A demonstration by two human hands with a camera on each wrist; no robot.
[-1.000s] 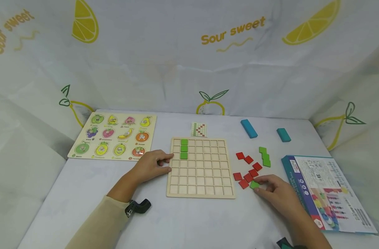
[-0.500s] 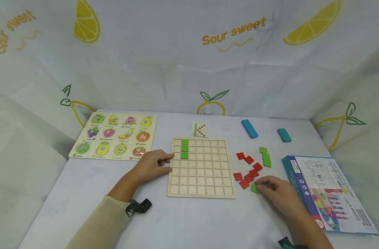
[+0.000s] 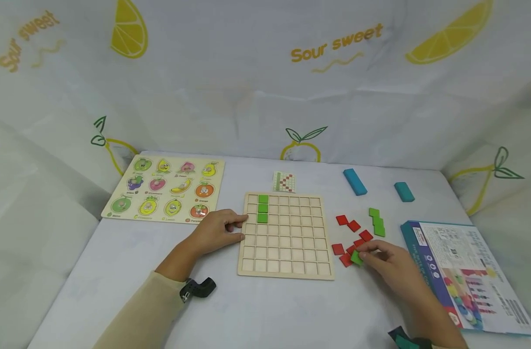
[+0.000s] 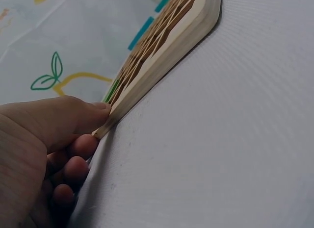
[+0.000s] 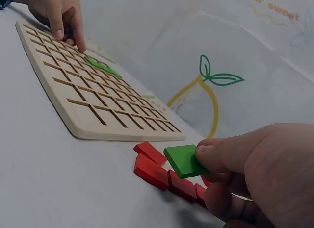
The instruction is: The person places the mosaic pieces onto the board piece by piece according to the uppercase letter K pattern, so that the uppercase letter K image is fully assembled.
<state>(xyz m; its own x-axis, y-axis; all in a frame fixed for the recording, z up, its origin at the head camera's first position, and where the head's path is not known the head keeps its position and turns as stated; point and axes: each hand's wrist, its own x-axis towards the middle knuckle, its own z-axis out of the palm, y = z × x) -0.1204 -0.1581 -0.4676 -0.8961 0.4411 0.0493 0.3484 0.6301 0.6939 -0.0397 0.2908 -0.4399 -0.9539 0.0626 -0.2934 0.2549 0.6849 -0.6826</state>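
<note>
My right hand (image 3: pixel 392 269) pinches a green square tile (image 5: pixel 184 161) between thumb and fingers. That tile is lifted and tilted above a cluster of red square tiles (image 3: pixel 337 249), partly covering them in the head view. My left hand (image 3: pixel 217 231) holds the left edge of a wooden grid board (image 3: pixel 286 277). In the left wrist view its thumb (image 4: pixel 83 113) lies on the rim, with the other fingers curled below. Three green tiles (image 3: pixel 263 208) sit in the board's second column, in the top three cells. Several more green tiles (image 3: pixel 377 222) lie on the table, right of the board.
Behind the board lies a small pattern card (image 3: pixel 284 182). A fruit puzzle board (image 3: pixel 165 189) is at the back left. Two blue blocks (image 3: pixel 355 182) lie at the back right, and a printed box (image 3: pixel 470 276) on the right. A white curtain (image 3: pixel 230 106) surrounds the table.
The right hand has lifted the green tile off the table and brought it slightly up and over the red tiles. The left hand stays at the board's edge. The head view has shifted slightly.
</note>
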